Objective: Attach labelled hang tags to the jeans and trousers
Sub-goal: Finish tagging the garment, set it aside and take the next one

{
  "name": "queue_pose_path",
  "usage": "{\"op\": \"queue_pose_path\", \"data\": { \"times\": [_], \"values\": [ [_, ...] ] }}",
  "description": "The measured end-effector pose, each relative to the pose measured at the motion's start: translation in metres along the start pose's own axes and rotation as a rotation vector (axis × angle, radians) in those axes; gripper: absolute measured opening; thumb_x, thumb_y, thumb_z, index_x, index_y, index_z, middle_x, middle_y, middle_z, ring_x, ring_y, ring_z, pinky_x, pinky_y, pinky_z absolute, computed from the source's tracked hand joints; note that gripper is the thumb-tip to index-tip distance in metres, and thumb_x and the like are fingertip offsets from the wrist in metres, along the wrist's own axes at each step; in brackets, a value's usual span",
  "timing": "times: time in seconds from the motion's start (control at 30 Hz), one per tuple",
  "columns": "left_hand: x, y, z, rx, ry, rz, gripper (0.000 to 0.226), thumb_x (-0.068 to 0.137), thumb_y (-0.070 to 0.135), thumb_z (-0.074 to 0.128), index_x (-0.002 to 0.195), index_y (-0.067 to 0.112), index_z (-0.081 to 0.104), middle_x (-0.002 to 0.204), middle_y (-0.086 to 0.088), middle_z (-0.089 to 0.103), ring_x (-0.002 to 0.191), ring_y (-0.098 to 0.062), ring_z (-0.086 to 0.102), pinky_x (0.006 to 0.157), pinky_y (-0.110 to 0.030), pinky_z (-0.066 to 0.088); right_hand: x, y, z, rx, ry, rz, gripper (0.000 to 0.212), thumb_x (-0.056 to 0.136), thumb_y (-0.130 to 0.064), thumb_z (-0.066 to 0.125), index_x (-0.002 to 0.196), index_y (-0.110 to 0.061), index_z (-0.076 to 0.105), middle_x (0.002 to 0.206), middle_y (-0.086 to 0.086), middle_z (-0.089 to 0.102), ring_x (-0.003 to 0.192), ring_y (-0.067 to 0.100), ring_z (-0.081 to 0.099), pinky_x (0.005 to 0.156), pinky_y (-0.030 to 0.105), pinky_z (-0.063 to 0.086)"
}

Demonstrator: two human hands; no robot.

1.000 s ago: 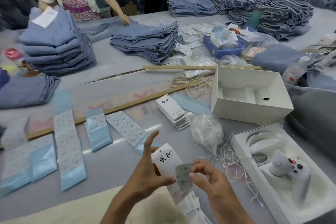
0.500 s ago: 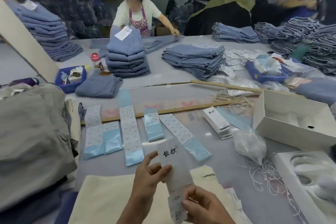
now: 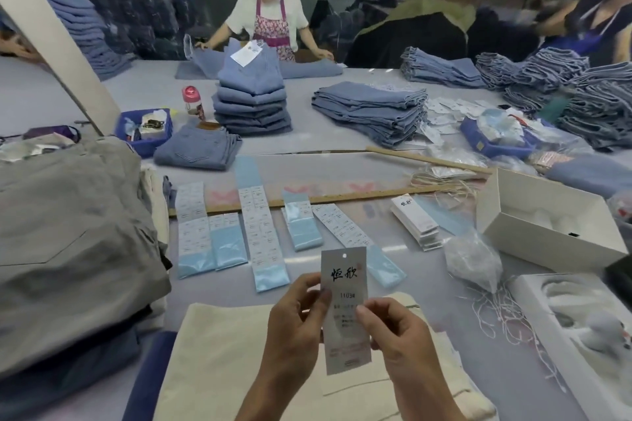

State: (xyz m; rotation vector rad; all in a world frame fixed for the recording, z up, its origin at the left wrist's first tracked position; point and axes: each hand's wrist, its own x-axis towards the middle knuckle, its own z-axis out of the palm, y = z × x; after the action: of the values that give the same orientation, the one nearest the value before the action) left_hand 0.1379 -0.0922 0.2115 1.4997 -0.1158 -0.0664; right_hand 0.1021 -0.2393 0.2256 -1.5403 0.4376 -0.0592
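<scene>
Hang tag [image 3: 344, 304], upright, pinched at its edges by left hand [image 3: 297, 321] and right hand [image 3: 393, 331]; advise smoothing label flat before stringing, cream trousers [image 3: 219, 362] directly beneath hands.

A red-capped bottle [image 3: 192, 102] stands on the counter [image 3: 41, 102] just beside a blue bin [image 3: 143, 128] of small items. A long wooden ruler [image 3: 342, 196] lies across the middle, a second one [image 3: 427, 158] angled behind it. To the right sits an open white box [image 3: 547, 232], with a crumpled clear plastic bag [image 3: 473, 261] near it. A person in a floral apron [image 3: 272, 27] stands at the far side.
</scene>
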Motion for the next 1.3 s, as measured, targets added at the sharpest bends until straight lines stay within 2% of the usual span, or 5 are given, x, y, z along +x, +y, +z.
{"op": "queue_pose_path", "data": {
  "times": [0.4, 0.6, 0.73, 0.9, 1.3],
  "values": [
    [-0.014, -0.012, 0.007, 0.086, -0.078, 0.13, 0.049, 0.094, 0.006, 0.069, 0.12, 0.049, 0.063, 0.107, 0.014, 0.077, 0.091, -0.014, 0.077, 0.077, -0.025, 0.061, -0.018, 0.009, 0.017, -0.373, 0.328, -0.298, 0.023, 0.08, -0.007, 0.082, 0.082, -0.026, 0.07, 0.093, -0.005, 0.059, 0.079, 0.01, 0.057, 0.067, 0.024, 0.049],
    [-0.009, -0.005, -0.003, 0.011, -0.203, 0.029, 0.056, 0.094, 0.007, 0.069, 0.124, 0.052, 0.058, 0.112, 0.007, 0.077, 0.101, -0.017, 0.075, 0.083, -0.034, 0.062, -0.013, 0.002, 0.007, -0.271, 0.291, -0.231, 0.072, 0.071, -0.016, 0.091, 0.125, -0.034, 0.047, 0.112, -0.014, 0.053, 0.094, 0.008, 0.058, 0.077, 0.023, 0.052],
    [-0.012, -0.004, -0.012, -0.001, -0.332, -0.029, 0.067, 0.084, 0.009, 0.076, 0.129, 0.052, 0.052, 0.118, 0.002, 0.074, 0.105, -0.022, 0.073, 0.083, -0.04, 0.062, -0.002, -0.013, -0.011, 0.036, -0.116, -0.037, 0.016, 0.082, -0.005, 0.079, 0.094, -0.015, 0.076, 0.097, 0.01, 0.077, 0.095, 0.033, 0.073, 0.078, 0.039, 0.062],
    [-0.017, -0.01, -0.019, -0.109, -0.446, -0.126, 0.063, 0.083, 0.014, 0.079, 0.134, 0.042, 0.053, 0.123, -0.006, 0.068, 0.105, -0.033, 0.071, 0.081, -0.038, 0.059, 0.002, -0.006, -0.012, 0.132, -0.056, -0.081, 0.011, 0.086, -0.005, 0.075, 0.096, -0.006, 0.072, 0.093, 0.015, 0.076, 0.088, 0.03, 0.074, 0.075, 0.038, 0.061],
    [-0.014, -0.05, 0.048, 0.156, 0.01, -0.165, 0.022, 0.091, 0.014, 0.073, 0.079, 0.033, 0.072, 0.077, 0.0, 0.076, 0.067, -0.012, 0.067, 0.062, -0.024, 0.053, -0.008, 0.045, -0.047, 0.07, -0.114, 0.176, 0.026, 0.074, -0.007, 0.086, 0.097, -0.004, 0.077, 0.093, 0.017, 0.077, 0.091, 0.033, 0.074, 0.086, 0.044, 0.06]
  ]
}}
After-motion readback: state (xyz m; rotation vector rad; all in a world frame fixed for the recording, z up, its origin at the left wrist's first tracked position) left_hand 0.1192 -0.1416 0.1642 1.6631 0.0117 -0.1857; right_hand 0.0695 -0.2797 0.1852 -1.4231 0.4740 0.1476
